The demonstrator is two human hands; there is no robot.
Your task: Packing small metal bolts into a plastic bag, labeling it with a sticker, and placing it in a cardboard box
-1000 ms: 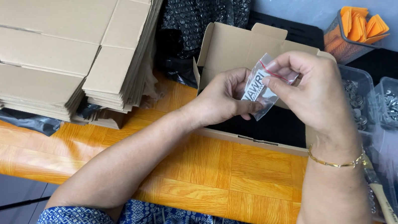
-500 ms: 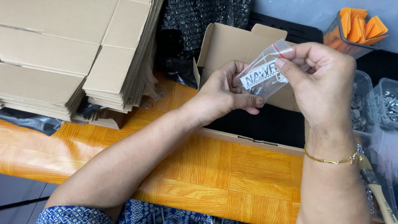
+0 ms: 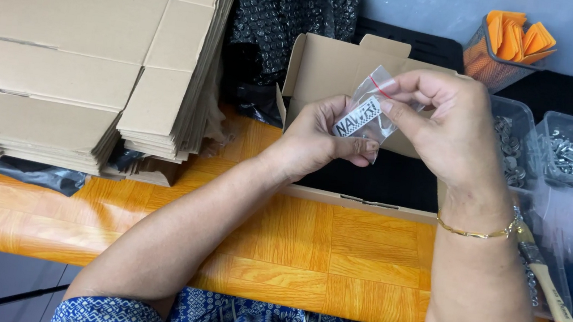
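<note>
Tilted further since a moment ago, the small clear plastic zip bag is pinched by left hand and right hand, twelve o'clock above the open cardboard box; a loosened pinch could drop it.

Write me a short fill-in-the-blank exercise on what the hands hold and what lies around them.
1. Both hands hold a small clear plastic ____ above the open cardboard box.
2. The right hand wears a gold ____ at the wrist.
3. The stack of flattened cartons lies to the ____ of the left hand.

Missing words: bag; bracelet; left
</note>
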